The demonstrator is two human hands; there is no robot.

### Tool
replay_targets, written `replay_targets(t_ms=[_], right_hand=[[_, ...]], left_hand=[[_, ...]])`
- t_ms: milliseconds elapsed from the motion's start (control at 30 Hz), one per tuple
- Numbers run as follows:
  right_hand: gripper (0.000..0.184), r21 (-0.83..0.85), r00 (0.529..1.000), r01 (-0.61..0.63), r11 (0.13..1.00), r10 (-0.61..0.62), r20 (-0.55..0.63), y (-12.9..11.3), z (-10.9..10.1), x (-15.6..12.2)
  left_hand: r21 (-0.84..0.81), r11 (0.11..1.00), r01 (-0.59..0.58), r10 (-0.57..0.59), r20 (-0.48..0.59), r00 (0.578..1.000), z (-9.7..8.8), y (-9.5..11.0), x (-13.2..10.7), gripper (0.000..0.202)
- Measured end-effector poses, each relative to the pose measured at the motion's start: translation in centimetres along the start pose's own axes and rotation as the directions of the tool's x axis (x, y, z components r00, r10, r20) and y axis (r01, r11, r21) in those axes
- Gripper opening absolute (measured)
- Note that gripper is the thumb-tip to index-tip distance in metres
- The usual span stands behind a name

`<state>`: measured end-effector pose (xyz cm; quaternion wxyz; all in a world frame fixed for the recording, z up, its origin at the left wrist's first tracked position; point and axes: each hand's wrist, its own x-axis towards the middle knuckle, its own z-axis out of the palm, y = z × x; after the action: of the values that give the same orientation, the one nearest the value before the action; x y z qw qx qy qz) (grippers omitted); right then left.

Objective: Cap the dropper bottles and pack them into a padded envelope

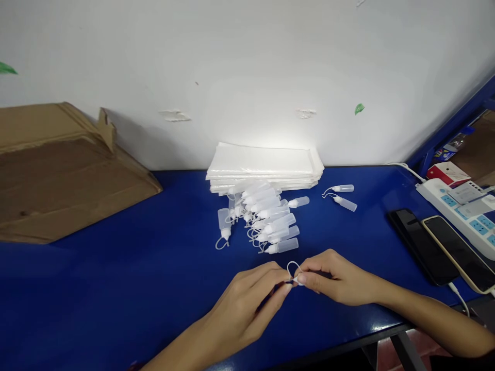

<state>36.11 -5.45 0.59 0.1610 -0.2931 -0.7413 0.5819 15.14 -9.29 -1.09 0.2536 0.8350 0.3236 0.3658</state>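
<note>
My right hand (336,278) pinches a small white dropper bottle (297,281) between thumb and fingers; most of its body is hidden by them. From its white tip a thin tether (293,262) curves up in a loop. My left hand (247,299) closes thumb and forefinger on the tether's other end, right beside the tip. Just beyond both hands lies a heap of similar translucent dropper bottles (276,222), with looped tethers. One of them, a bottle (224,219), rests at the heap's left edge.
Behind the heap is a stack of white padded envelopes (266,161). Two dropper bottles (345,204) lie apart to the right. Farther right are two phones (423,247) and a power strip (448,201). A cardboard box (69,180) stands left on the blue table (116,288).
</note>
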Motion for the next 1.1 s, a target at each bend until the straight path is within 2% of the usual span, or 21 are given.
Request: replay_targets(t_ms=[133,233,367,433,533,933,1100], right_hand=[[0.031,-0.043,0.999,-0.043,0.998,0.045,0.024,-0.4,-0.4,0.0],[0.028,-0.132,0.997,-0.063,0.989,0.058,-0.044,-0.6,-1.0,0.0],[0.023,-0.300,0.980,0.073,0.951,-0.124,-0.154,0.0,-1.5,-0.1],[0.025,-0.356,0.967,0.144,0.923,-0.208,-0.150,0.5,-1.5,-0.1],[0.028,-0.396,0.956,0.182,0.900,-0.256,-0.143,1.1,-1.3,-0.1],[0.032,-0.416,0.954,0.184,0.891,-0.264,-0.144,1.4,-0.9,0.0],[0.030,-0.391,0.958,0.163,0.906,-0.240,-0.158,1.1,-1.4,0.0]], left_hand=[[-0.080,0.993,0.090,-0.091,-0.011,0.996,-0.4,0.1,0.2,0.017],[-0.083,0.981,0.173,-0.181,-0.095,0.979,-0.9,0.0,0.5,0.017],[-0.048,0.968,0.245,-0.249,-0.173,0.953,-1.3,0.0,0.7,0.022],[-0.055,0.966,0.251,-0.257,-0.171,0.951,-1.2,0.0,0.7,0.024],[-0.058,0.968,0.246,-0.253,-0.180,0.951,-0.9,0.0,0.6,0.023],[-0.057,0.966,0.253,-0.260,-0.177,0.949,-0.3,0.0,0.3,0.021],[-0.060,0.959,0.277,-0.284,-0.166,0.944,-0.3,-0.1,0.3,0.007]])
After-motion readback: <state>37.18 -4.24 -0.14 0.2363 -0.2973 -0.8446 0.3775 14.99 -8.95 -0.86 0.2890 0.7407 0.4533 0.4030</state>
